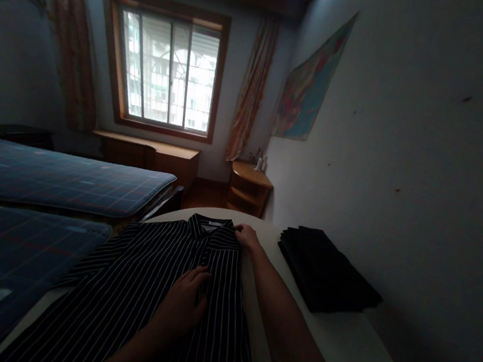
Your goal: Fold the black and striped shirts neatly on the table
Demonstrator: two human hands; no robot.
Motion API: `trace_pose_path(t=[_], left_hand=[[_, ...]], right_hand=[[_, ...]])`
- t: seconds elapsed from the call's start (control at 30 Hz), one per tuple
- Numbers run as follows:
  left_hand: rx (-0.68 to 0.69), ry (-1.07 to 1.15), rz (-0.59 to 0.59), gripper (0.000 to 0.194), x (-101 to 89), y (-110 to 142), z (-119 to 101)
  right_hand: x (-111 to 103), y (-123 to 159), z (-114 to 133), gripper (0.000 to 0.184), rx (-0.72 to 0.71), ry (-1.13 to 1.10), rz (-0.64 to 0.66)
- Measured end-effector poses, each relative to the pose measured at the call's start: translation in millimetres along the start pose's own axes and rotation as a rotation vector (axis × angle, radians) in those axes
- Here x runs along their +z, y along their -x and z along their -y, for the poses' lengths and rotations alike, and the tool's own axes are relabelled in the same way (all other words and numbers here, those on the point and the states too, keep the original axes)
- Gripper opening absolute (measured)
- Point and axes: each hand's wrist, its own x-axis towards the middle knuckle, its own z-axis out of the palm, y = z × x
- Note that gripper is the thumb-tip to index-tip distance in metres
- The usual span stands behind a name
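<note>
A black shirt with thin white stripes (142, 286) lies spread on a white table (336, 343), collar toward the far end. My left hand (184, 302) rests flat on the shirt's middle, fingers together and stretched toward the button line. My right hand (246, 235) reaches to the collar's right side and pinches the fabric at the shoulder edge. The right side of the shirt looks folded in along a straight edge under my right forearm.
A stack of folded black clothes (325, 269) sits on the table's right by the wall. A bed with blue checked bedding (49, 182) runs along the left. A wooden desk (152, 156), corner shelf (249, 188) and window (169, 71) are at the far end.
</note>
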Motion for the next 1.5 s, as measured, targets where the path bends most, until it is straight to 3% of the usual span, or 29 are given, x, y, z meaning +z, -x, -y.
trace_pose_path(t=[0.2,0.37,0.47,0.63,0.77,0.87,1.0,1.2,1.4,1.5], left_hand=[[-0.043,0.043,0.028,0.054,-4.0,-1.1,-1.6],[-0.062,0.064,0.01,0.053,-3.9,-2.2,2.0],[-0.045,0.023,-0.005,0.051,-1.8,-3.0,5.2],[-0.019,-0.109,-0.003,0.049,0.3,-3.4,7.9],[-0.015,-0.195,-0.032,0.047,-1.7,-1.3,7.5],[-0.046,-0.243,-0.032,0.047,-5.3,-0.1,5.1],[-0.054,-0.268,0.004,0.047,-8.0,-0.3,3.5],[-0.011,-0.225,-0.025,0.042,-7.9,-0.6,5.7],[-0.013,-0.185,-0.033,0.033,-10.1,1.4,5.3],[0.004,-0.173,-0.027,0.034,-8.8,1.0,7.6]], right_hand=[[-0.9,15.1,8.3,0.033,0.067,0.079,-0.117],[0.8,30.8,30.4,0.032,-0.048,0.09,-0.054],[6.2,57.7,42.8,0.033,-0.164,0.105,0.022],[13.8,123.6,48.9,0.049,-0.29,0.141,0.149],[5.4,158.2,45.3,0.06,-0.282,0.168,0.112],[-11.8,160.8,37.3,0.056,-0.13,0.194,0.019],[-35.1,151.5,19.0,0.047,0.101,0.227,0.097],[-43.5,154.2,10.9,0.032,0.077,0.14,0.211],[-36.9,157.1,11.8,0.025,0.056,0.003,0.135],[-30.5,155.4,7.0,0.024,0.031,-0.166,0.098]])
